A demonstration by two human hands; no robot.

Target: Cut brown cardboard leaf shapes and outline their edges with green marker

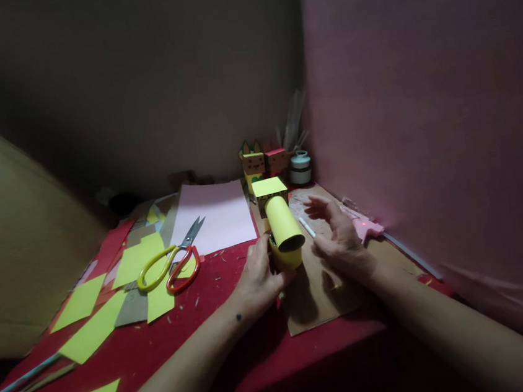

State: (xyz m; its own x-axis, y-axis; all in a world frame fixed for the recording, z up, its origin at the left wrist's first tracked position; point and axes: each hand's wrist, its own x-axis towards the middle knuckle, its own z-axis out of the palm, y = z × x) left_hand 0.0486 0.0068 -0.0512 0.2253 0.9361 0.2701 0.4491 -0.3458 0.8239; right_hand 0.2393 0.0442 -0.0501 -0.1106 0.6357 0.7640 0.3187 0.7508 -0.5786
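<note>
My left hand (pixel 262 271) is wrapped round the lower part of a yellow paper-covered piece (pixel 289 259), its thumb in front and its fingers on the left side. A yellow paper tube (pixel 282 219) lies across the top of this piece, its dark open end facing me. Whether the two are joined, I cannot tell. To the right, my right hand (pixel 340 237) has its thumb and curled fingers apart. A short white stick (pixel 307 227) ends at that thumb's tip; whether it is touched or lies behind is unclear. A brown cardboard sheet (pixel 321 299) lies beneath.
Scissors (pixel 186 254) with yellow and red handles lie open at left, near a pale pink sheet (pixel 214 213) and yellow paper scraps (pixel 93 329). Behind stand a yellow-topped box (pixel 270 187), box figures (pixel 253 162) and a lidded jar (pixel 300 170). A pink glue gun (pixel 365 225) lies right.
</note>
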